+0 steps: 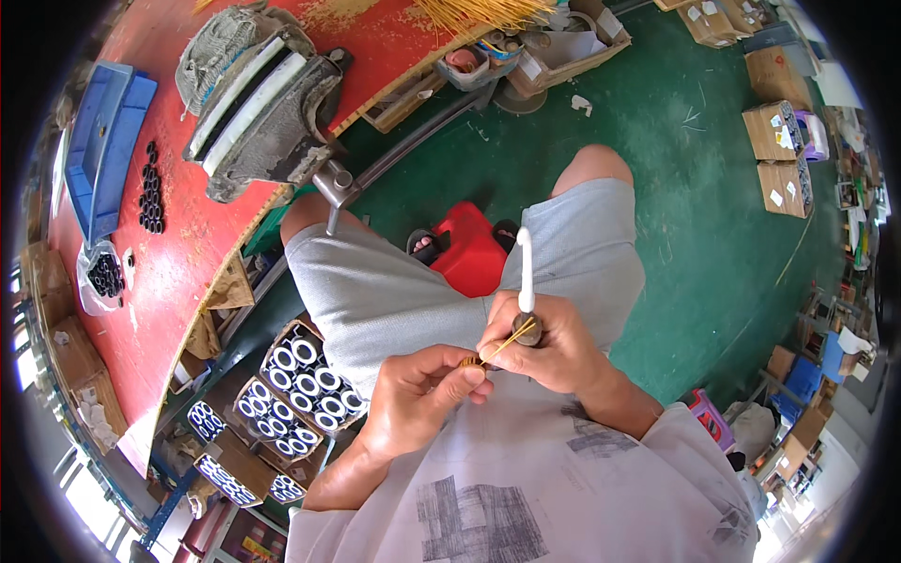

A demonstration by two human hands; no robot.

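Right hand [554,342]: fingers closed around white rod [526,267], upright over lap. Left hand [422,389]: fingers pinching yellow strands [497,349], apparently straw, at rod's base. Red worktop [178,253] left, bearing vice [267,108].

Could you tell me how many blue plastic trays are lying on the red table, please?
1. The blue tray lies at the far left edge of the red table, beside a row of black rings. Others may be out of view.
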